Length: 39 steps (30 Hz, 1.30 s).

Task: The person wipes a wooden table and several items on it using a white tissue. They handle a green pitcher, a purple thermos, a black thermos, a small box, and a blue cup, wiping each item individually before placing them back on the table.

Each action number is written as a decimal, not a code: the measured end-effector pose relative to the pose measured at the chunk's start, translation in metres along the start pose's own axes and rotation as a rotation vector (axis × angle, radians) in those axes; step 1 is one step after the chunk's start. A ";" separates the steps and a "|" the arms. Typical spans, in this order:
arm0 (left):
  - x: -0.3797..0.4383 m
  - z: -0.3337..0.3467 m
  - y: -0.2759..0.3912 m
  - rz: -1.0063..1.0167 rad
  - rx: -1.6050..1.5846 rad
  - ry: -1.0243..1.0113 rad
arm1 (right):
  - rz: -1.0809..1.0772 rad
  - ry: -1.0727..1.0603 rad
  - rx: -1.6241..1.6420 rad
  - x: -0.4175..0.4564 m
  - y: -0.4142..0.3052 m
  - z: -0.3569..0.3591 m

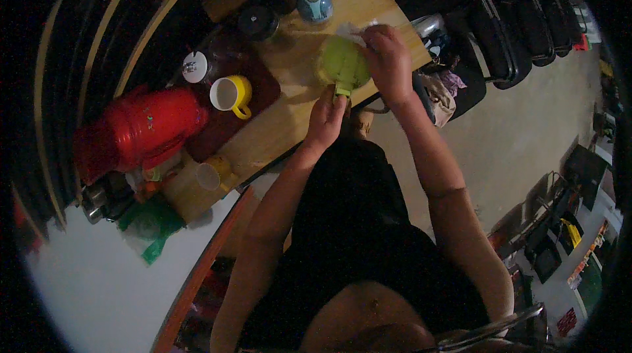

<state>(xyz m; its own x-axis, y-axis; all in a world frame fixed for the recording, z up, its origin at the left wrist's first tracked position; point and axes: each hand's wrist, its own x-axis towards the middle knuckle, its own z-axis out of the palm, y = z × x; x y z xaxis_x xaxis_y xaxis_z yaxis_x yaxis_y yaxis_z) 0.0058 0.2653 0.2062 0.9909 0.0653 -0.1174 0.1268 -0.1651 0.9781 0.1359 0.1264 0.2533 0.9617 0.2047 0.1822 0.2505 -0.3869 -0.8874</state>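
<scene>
My left hand (328,118) grips the narrow tab or handle of a light-green round plastic item (344,64), which may be a bottle or its lid. That item is above the near edge of a wooden table (294,69). At its right side is my right hand (390,61), fingers curled and pointing down; something white and thin, like a tissue (348,30), shows by its fingertips. Whether the right hand pinches the tissue or the green rim is hidden by the fingers. Beyond stands a blue bottle with a loop on its lid (315,6).
To the left, a yellow mug (233,93) stands on a dark red tray (266,84) beside a red thermos flask (158,121) lying at an angle. A white-lidded jar (195,67) and glass mug (210,176) are nearby. Black chairs (498,42) line the right.
</scene>
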 end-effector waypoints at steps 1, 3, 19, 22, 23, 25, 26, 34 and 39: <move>0.001 0.000 0.000 -0.007 -0.018 0.006 | 0.156 0.033 0.118 -0.013 -0.006 0.003; 0.003 -0.001 -0.001 -0.044 -0.079 -0.004 | 0.139 0.059 0.091 -0.035 -0.013 0.003; 0.004 0.000 0.011 -0.010 -0.070 -0.040 | -0.131 0.152 -0.112 -0.026 -0.001 -0.002; 0.005 -0.003 0.017 -0.042 -0.086 -0.057 | -0.175 0.140 -0.082 -0.064 -0.009 0.005; 0.005 -0.002 0.016 -0.068 -0.147 -0.057 | -0.169 0.109 -0.061 -0.065 -0.009 0.002; 0.007 0.001 0.011 -0.129 -0.319 -0.043 | -0.160 0.050 -0.015 -0.058 -0.022 -0.008; 0.006 0.002 0.004 -0.145 -0.390 -0.051 | -0.003 0.028 0.004 -0.052 -0.025 -0.006; 0.002 0.007 -0.002 -0.085 -0.248 -0.049 | -0.192 -0.131 -0.067 -0.093 -0.013 -0.006; 0.005 0.005 0.018 -0.223 -0.097 -0.169 | -0.062 0.112 -0.120 -0.064 -0.026 -0.026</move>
<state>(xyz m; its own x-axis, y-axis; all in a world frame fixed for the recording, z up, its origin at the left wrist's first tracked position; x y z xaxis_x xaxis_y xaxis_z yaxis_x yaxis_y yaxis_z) 0.0132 0.2581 0.2227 0.9336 -0.0765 -0.3500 0.3451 -0.0700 0.9359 0.0703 0.0999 0.2756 0.9486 0.1327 0.2874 0.3151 -0.4826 -0.8172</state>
